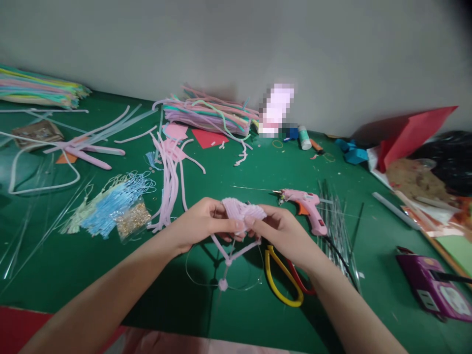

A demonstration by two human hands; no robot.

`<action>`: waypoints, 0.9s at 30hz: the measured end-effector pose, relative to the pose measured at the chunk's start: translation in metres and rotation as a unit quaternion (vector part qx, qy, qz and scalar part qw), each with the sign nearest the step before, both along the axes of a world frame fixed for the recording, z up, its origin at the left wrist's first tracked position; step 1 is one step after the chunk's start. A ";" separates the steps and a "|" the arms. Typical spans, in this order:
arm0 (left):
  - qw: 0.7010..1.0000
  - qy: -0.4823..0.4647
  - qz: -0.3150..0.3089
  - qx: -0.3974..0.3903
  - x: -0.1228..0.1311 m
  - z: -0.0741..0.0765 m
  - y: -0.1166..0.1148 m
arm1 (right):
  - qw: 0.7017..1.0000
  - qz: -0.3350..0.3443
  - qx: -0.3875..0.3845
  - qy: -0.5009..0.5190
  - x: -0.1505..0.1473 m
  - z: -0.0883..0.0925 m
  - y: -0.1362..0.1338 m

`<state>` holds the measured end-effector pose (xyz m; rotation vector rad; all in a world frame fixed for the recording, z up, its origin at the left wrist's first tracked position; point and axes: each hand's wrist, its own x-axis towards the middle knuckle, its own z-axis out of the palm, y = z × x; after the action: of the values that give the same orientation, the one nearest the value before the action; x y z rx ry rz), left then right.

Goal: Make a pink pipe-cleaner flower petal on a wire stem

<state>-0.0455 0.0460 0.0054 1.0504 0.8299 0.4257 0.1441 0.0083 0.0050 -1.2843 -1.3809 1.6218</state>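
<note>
Between my two hands is a pale lilac piece made of fuzzy pipe cleaners (243, 209), bundled at the top, with a V of pipe cleaner and a thin wire stem below. My left hand (212, 221) pinches its left side, thumb across the front. From the right, my right hand (275, 226) grips it too, the thumbs nearly meeting. A clear wire loop (188, 270) with a small lilac knob hangs under the piece. Scissors with yellow and red handles (282, 280) lie under my right wrist. Beyond that hand rests a pink glue gun (304, 204).
Pipe cleaner bundles (210, 115) lie along the wall. Blue tassels (114, 201) and a bag of gold beads (132, 219) are at left, near loose lilac pipe cleaners (169, 182). Metal wires (335, 236) and a purple power strip (435, 285) sit at right.
</note>
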 end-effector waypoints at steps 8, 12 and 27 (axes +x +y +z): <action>0.999 -0.018 0.051 -0.006 0.002 -0.009 -0.001 | 0.993 -0.064 -0.032 0.094 0.005 -0.016 0.003; 0.998 -0.019 0.051 -0.014 0.003 -0.009 -0.001 | 0.992 -0.074 -0.023 0.103 0.007 -0.019 0.005; 0.996 -0.011 0.077 0.043 0.004 -0.001 -0.002 | 0.993 -0.093 0.052 0.044 0.004 -0.012 -0.004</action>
<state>-0.0416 0.0438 0.0043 1.0634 0.8824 0.6064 0.1482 0.0046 -0.0067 -1.2275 -1.2370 1.4448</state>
